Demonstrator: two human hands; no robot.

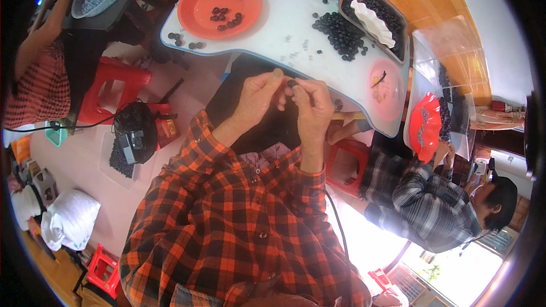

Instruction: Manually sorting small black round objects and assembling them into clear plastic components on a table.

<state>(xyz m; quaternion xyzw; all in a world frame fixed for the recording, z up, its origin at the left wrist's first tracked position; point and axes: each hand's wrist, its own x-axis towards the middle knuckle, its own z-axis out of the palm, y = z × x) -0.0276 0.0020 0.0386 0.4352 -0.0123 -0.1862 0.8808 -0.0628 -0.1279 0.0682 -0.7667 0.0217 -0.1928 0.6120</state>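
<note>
My two hands are raised close together in front of the white table's near edge. Between the thumb and fingers of my right hand (313,105) is a small black round piece (292,83). Beside it, my left hand (259,95) is closed in a pinch, thumb against forefinger; whatever it may hold is too small to make out. On the white table (267,28), a loose pile of similar black round pieces (339,33) lies beyond my right hand. Several more lie in an orange-red basin (196,8) at the far left, with a few beside it on the table edge.
A tray of black pieces (364,1) carries a white wavy-edged dish (372,23). A pink plate (385,88) sits at the table's right end. To the right, a person in a plaid shirt (432,207) works near a red dish (425,128). Red stools (111,88) stand at left.
</note>
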